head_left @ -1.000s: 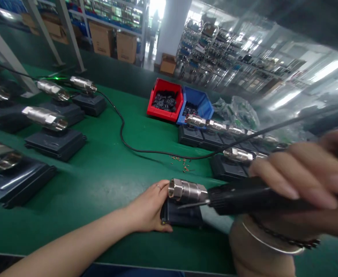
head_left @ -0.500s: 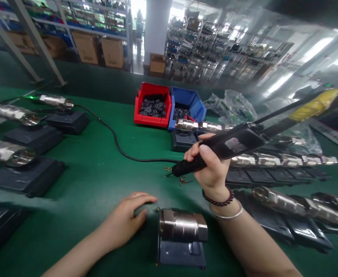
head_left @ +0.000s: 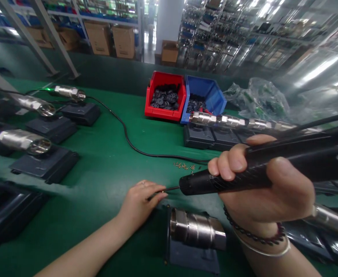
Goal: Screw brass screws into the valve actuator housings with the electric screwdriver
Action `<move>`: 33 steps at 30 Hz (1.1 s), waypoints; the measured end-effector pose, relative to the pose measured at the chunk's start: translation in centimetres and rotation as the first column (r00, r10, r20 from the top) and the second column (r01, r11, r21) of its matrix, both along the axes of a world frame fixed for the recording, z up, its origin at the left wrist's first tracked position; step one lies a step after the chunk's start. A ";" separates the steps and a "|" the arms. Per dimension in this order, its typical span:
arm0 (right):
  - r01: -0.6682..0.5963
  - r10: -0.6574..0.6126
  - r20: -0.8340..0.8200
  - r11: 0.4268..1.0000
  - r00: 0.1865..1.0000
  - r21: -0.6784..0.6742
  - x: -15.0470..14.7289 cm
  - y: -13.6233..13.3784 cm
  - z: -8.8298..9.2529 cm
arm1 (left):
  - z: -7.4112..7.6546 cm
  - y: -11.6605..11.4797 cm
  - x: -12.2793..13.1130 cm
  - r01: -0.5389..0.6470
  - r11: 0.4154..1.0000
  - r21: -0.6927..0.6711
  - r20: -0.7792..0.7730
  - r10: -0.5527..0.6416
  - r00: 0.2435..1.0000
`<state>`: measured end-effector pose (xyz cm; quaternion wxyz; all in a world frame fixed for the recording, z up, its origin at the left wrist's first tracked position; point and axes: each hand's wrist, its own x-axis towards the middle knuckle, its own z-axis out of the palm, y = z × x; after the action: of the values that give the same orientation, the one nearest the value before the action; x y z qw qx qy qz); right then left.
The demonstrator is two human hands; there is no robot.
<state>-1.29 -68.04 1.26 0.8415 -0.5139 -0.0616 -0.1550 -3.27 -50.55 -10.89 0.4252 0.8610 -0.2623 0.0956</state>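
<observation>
My right hand (head_left: pixel 261 184) is wrapped round a black electric screwdriver (head_left: pixel 203 184), whose thin bit points left. At the bit's tip, my left hand (head_left: pixel 142 200) pinches with thumb and forefinger; what lies between them is too small to make out. Just below the screwdriver, a metal valve body (head_left: pixel 197 231) on a dark base (head_left: pixel 193 259) lies on the green table (head_left: pixel 108 177). Several small brass-coloured screws (head_left: pixel 183 166) are scattered beyond the screwdriver's nose.
A red bin (head_left: pixel 164 114) of black discs and a blue bin (head_left: pixel 212 96) of dark parts stand at the back. Metal fittings on dark bases line both sides. A black cable (head_left: pixel 125 132) crosses the table; plastic bags (head_left: pixel 261 98) lie at the back right.
The screwdriver has come nearer the camera, its bit now meeting my left fingertips. My left thumb and forefinger have closed together. The view has shifted, moving the bins rightward and slightly up.
</observation>
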 end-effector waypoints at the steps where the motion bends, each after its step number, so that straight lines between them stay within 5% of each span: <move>1: -0.009 0.009 -0.001 1.000 1.000 0.003 0.0 0.0 0.1 | 0.1 0.0 0.0 -0.003 1.000 -0.005 -0.002 0.003 1.000; 10: -0.075 0.075 0.017 0.997 0.997 0.005 -0.9 0.1 0.4 | 0.3 0.0 -0.2 -0.004 1.000 0.009 -0.009 0.004 1.000; 21: -0.203 0.208 0.071 0.977 0.976 -0.061 -1.5 0.6 -0.2 | 0.5 0.1 -0.8 0.028 0.974 0.224 0.001 -0.029 1.000; 25: -0.173 0.176 0.056 0.983 0.983 -0.065 -1.4 0.0 0.9 | 1.3 0.6 -1.1 -0.025 0.971 0.237 -0.001 0.026 1.000; 28: -0.020 0.026 0.034 0.987 0.999 -0.160 -1.3 -1.5 2.6 | 1.6 1.7 -1.6 0.002 0.987 0.161 -0.187 0.028 0.982; 33: 0.121 -0.121 0.022 0.917 0.992 -0.381 -1.9 -4.3 4.3 | 1.2 3.1 -2.8 0.235 0.972 -0.005 -0.535 -0.201 0.820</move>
<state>-3.16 -72.37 5.51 0.7143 -0.6707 -0.0579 -0.1912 -6.03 -47.45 -9.66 0.4626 0.8305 -0.2338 -0.2041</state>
